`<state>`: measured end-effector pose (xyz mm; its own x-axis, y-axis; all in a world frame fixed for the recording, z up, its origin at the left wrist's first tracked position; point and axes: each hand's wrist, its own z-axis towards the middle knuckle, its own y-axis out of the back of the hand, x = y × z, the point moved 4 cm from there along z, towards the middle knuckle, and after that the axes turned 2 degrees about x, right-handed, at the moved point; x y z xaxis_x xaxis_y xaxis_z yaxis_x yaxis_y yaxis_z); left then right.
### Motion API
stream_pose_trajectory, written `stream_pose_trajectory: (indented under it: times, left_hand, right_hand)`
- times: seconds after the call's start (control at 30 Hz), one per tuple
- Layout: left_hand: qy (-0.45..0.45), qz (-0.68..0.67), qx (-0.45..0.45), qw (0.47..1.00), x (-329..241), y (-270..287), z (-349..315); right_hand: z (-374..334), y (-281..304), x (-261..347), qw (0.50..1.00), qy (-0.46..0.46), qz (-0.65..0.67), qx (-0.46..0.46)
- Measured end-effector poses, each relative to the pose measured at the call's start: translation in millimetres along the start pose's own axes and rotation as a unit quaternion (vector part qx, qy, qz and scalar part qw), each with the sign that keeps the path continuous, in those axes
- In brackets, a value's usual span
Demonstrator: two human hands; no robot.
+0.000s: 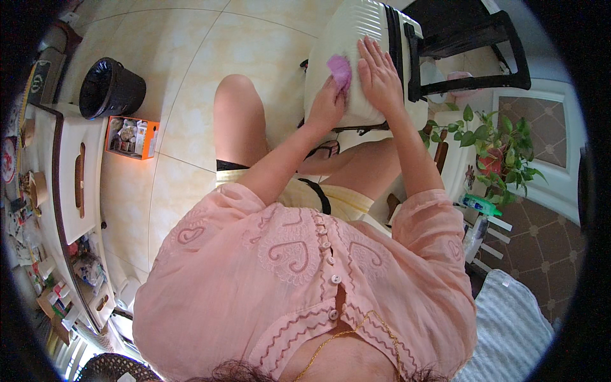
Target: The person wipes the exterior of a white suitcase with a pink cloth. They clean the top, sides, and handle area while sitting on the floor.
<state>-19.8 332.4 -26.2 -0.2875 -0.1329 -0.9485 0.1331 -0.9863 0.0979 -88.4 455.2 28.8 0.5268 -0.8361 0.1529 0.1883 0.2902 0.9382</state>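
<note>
A cream hard-shell suitcase [366, 22] lies in front of my knees, its black pull handle [522, 54] drawn out to the right. My left hand [328, 107] is closed on a purple cloth [340, 70], which presses on the left part of the ribbed shell. A greyish smudge shows on the shell around the cloth. Flat on the same shell, a little to the right, rests my right hand [380, 75] with its fingers stretched out and nothing in it.
A black bin [114, 88] and an orange box [132, 137] of small items stand on the tiles at left, beside a cluttered cabinet [79, 178]. At right are a potted plant [493, 149], a green bottle [480, 205] and a striped blue-grey cloth [509, 325].
</note>
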Motion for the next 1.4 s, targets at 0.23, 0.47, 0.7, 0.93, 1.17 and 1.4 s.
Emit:
stream_pose_trajectory:
  times: [0.23, 0.47, 0.7, 0.93, 1.17, 1.4]
  left_hand:
    - [0.028, 0.036, 0.047, 0.998, 47.7, -6.7, -1.9]
    - [0.022, 0.015, 0.018, 0.999, 33.5, -1.1, 12.0]
    - [-0.030, 0.069, 0.047, 0.996, 5.7, 9.6, 13.3]
    - [0.183, 0.063, 0.082, 0.978, 79.9, 16.5, -13.8]
    - [0.140, -0.138, 0.015, 0.980, 37.6, -8.0, 1.9]
    - [0.340, -0.162, 0.114, 0.919, 198.9, -48.0, -77.4]
  right_hand:
    - [2.1, 0.4, -9.4, 0.993, -0.010, 0.121, -0.004]
    - [4.2, 5.1, -7.1, 0.984, -0.003, 0.177, -0.030]
    - [5.8, 2.9, -8.8, 0.976, -0.050, 0.212, -0.021]
    - [6.2, 6.7, -4.0, 0.981, -0.031, 0.191, -0.012]
    - [-0.7, 10.7, 13.4, 0.993, 0.002, 0.118, -0.007]
    - [-5.2, 15.8, 14.6, 0.998, 0.053, 0.036, -0.005]
